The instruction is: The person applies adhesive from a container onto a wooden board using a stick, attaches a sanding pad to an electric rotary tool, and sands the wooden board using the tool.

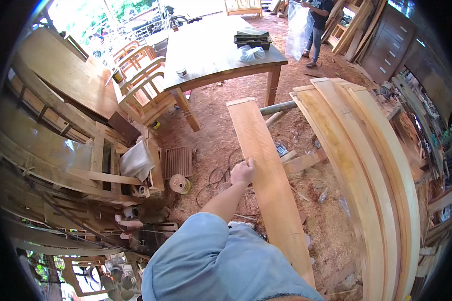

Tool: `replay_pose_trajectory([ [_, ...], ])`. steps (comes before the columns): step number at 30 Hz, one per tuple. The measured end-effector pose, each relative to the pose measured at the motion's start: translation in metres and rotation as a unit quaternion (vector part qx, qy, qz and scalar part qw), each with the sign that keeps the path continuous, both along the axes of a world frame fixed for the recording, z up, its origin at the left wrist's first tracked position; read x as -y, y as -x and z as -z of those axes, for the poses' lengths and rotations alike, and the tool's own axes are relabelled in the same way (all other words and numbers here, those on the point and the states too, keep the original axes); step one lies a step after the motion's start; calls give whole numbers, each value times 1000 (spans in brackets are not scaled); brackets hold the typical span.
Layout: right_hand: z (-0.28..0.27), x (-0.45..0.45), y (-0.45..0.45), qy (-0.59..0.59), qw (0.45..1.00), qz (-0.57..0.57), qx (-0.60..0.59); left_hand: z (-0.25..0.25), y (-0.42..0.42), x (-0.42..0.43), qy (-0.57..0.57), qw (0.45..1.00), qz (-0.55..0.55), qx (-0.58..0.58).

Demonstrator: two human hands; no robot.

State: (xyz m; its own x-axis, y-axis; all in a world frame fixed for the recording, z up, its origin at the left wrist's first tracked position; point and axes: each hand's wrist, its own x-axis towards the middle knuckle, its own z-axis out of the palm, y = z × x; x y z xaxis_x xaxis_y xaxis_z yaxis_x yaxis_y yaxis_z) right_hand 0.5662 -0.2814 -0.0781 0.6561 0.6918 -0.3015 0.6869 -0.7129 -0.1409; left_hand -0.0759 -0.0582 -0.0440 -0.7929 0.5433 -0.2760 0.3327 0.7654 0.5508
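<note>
My left hand (pixel 242 172) is closed around the left edge of a long, pale wooden plank (pixel 272 183). The plank runs from near my body at the bottom of the view out to its far end close to the table. My left arm reaches forward from a light blue sleeve (pixel 186 256). The fingers under the plank are partly hidden. My right hand does not show. To the right of the plank lies a stack of long boards (pixel 359 165), raised on wooden supports (pixel 306 161).
A large table (pixel 213 47) ahead bears a black tray (pixel 252 40), a plastic bag (pixel 251 53) and a small tub (pixel 181 72). Wooden chair frames (pixel 140 85) stand left of it. A person (pixel 314 30) holds clear plastic sheeting. A round can (pixel 180 184) and cord lie on the floor.
</note>
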Motion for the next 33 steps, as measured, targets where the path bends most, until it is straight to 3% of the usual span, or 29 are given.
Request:
replay_pose_trajectory([
  [1,21,11,-9,-212,953,-172,130,-2,-1,0,3,1000,-7,0],
  [2,21,10,-9,-212,953,-174,129,-3,-1,1,3,1000,-9,0],
  [3,18,8,-8,-406,816,-330,246,-4,-2,1,-1,1000,-11,-1],
  [4,0,-3,0,-209,957,-151,135,-4,-2,2,-5,1000,-13,-2],
  [5,-17,-11,9,10,999,45,12,-4,-2,2,-5,1000,-15,-1],
  [9,-15,-7,10,-19,1000,2,24,-5,-2,2,-12,1000,-14,13],
  [15,-9,-7,3,-14,999,29,7,0,0,1,-14,1000,-11,24],
  [17,7,1,-7,-58,996,-48,55,0,1,2,-13,1000,-7,27],
  [28,13,0,-13,-59,996,-50,49,-16,-5,4,-12,1000,-11,6],
  [32,21,12,-20,-94,988,-104,68,-14,-3,2,-2,1000,-10,11],
  [33,109,44,-96,-107,957,-231,137,-13,-3,2,0,1000,-6,9],
])
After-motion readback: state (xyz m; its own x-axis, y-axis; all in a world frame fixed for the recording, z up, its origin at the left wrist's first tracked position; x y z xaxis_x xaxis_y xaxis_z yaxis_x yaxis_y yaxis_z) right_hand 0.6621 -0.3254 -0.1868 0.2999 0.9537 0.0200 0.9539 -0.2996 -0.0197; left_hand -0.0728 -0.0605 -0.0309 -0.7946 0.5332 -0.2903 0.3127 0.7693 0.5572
